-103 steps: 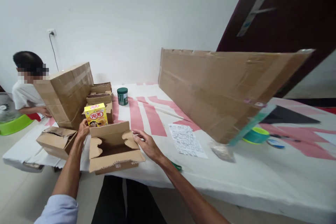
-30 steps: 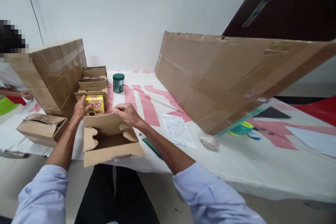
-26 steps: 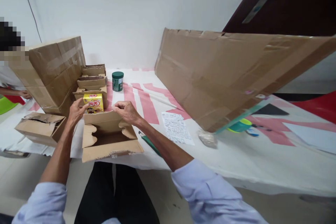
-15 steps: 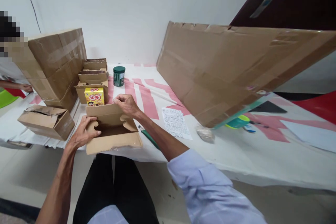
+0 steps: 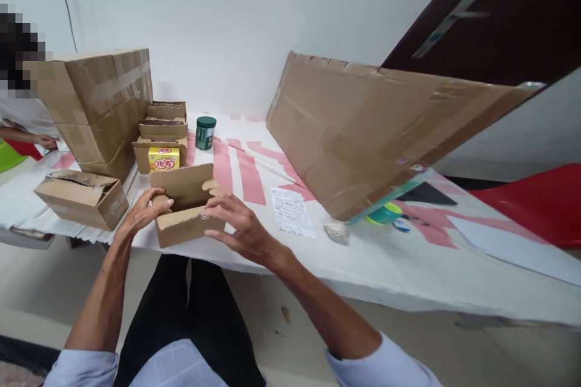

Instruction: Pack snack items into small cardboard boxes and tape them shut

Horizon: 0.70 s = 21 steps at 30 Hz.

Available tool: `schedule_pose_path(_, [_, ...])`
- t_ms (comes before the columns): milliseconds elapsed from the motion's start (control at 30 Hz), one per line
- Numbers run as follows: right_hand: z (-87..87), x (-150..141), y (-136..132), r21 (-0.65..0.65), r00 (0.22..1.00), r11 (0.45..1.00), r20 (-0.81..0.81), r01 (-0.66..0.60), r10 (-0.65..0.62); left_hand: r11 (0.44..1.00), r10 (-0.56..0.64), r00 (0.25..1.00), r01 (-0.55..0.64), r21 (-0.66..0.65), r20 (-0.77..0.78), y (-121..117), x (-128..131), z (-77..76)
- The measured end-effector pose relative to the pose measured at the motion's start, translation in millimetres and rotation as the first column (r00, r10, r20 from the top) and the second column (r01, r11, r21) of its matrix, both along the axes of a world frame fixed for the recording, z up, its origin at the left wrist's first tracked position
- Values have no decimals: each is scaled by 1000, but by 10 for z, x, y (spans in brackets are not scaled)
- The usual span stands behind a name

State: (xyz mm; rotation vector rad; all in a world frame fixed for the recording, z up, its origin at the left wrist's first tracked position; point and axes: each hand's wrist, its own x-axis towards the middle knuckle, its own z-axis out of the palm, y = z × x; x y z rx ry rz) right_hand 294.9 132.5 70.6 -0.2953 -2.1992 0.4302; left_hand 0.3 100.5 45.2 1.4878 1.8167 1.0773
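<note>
A small brown cardboard box (image 5: 181, 231) stands at the table's front edge with its top open and its back flap (image 5: 184, 184) raised. My left hand (image 5: 146, 210) grips its left end, the thumb over the upper edge and the fingers outside. At the right front corner is my right hand (image 5: 245, 227), thumb and fingers apart and curved, fingertips at the front panel's edge; whether they press on it I cannot tell. Behind the box sits a yellow snack carton (image 5: 164, 159), in front of a row of open cardboard boxes (image 5: 161, 129).
To the left are a closed carton (image 5: 82, 198) and stacked large cartons (image 5: 106, 84), with a co-worker's hand (image 5: 45, 141) beyond. A green canister (image 5: 206, 133), a printed sheet (image 5: 293, 211), a small clear packet (image 5: 336, 230) and a large cardboard sheet (image 5: 363, 133) occupy the table.
My right hand has left the back flap and come forward to the front right corner. The front panel, previously folded outward, now stands more upright. My left hand stays at the left end.
</note>
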Motion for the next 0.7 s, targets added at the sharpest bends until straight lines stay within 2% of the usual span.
schedule_pose_path(67, [-157,-50,-21,185,994,977,-13,107,-107,999,-6,1000,6,34,-2,-26,-28,6])
schedule_pose_path(133, [-271,-126,24,271,984,946,-68,177,-165,994,-38,999,37,107,1,-129,-73,13])
schedule_pose_path(267, [-345,-253,115,269,964,938,-209,219,-165,953,-220,973,230,195,-70,-453,-92,-41])
schedule_pose_path(333, [-339,-288,139,259,956,941,-253,217,-151,935,-238,958,270,231,-158,-547,-9,-107])
schedule_pose_path(400, [-328,-312,161,245,947,943,-281,225,-154,921,-182,958,245,302,-223,-539,114,-184])
schedule_pose_path(500, [-335,-338,174,236,932,938,-319,253,-171,904,-96,973,173,391,-209,-393,264,-291])
schedule_pose_path(633, [-394,-367,44,244,924,935,-345,257,-164,911,-44,989,97,401,-140,-242,296,-364])
schedule_pose_path(700, [-412,-377,-83,251,934,945,-338,207,-115,916,-42,991,90,390,-130,-235,282,-360])
